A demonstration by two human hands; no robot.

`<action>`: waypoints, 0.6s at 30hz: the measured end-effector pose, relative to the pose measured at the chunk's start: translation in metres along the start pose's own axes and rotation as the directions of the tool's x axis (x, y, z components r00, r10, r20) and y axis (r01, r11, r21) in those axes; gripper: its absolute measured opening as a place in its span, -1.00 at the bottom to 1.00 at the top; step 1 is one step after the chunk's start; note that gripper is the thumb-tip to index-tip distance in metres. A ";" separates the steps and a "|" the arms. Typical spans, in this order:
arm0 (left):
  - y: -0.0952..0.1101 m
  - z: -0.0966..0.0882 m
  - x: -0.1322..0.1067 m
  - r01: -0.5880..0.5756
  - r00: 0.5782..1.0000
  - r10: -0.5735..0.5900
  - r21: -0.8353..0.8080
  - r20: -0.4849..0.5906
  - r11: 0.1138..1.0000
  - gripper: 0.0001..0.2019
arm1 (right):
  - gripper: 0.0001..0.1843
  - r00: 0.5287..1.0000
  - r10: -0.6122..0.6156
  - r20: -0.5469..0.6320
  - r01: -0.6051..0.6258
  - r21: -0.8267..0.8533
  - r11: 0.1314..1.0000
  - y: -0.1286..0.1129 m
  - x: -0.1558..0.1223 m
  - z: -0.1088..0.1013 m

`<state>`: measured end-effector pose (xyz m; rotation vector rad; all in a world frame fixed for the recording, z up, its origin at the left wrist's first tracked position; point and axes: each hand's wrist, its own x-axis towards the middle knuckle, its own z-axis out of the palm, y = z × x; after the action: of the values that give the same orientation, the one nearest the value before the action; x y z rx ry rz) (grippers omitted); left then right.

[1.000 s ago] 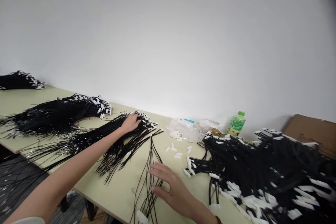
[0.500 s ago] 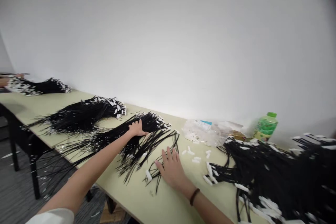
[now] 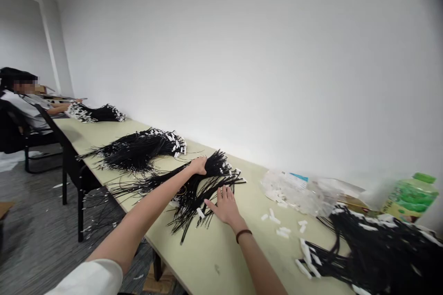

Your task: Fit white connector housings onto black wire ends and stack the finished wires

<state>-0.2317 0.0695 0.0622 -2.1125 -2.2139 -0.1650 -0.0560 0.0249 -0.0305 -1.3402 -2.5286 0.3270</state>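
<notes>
My left hand (image 3: 199,165) is closed around a bundle of thin black cables (image 3: 217,162) with white connectors at the wall-side end. Its fingertips are partly hidden by the strands. My right hand (image 3: 225,206) is open, fingers spread, at the right edge of loose black cables (image 3: 207,188) lying beside the bundle. A white connector (image 3: 200,213) sits among these strands, left of my right thumb. The free ends of the bundle fan out toward the table's front edge, some hanging over it.
Another cable heap (image 3: 145,147) lies farther left. A co-worker (image 3: 24,106) sits at the far end beside more cables (image 3: 100,113). To the right are loose white connectors (image 3: 284,232), a clear plastic bag (image 3: 290,189), a large cable pile (image 3: 387,249) and a green bottle (image 3: 410,198).
The view has swung left, bringing the co-worker in. My left hand has gone from spread on the bundle to closed around it. My right hand and the loose cables have moved closer to the bundle.
</notes>
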 end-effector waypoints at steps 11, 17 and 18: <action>0.049 -0.009 0.012 0.064 0.996 -0.056 0.109 -0.069 0.992 -0.33 | -0.62 0.923 0.226 -0.313 0.023 0.629 0.777 0.001 0.028 -0.014; 0.061 0.041 -0.009 0.099 0.990 -0.085 0.117 -0.113 0.988 -0.36 | -0.64 0.689 0.601 -0.405 0.115 0.880 0.461 0.029 0.011 -0.111; 0.061 0.045 -0.011 0.095 0.988 -0.079 0.122 -0.131 0.988 -0.39 | -0.64 0.672 0.607 -0.425 0.177 0.887 0.426 0.034 0.003 -0.134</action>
<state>-0.1692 0.0668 0.0178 -1.8874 -2.1832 -0.1528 0.0132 0.0569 0.0853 -1.0161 -1.0981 0.8586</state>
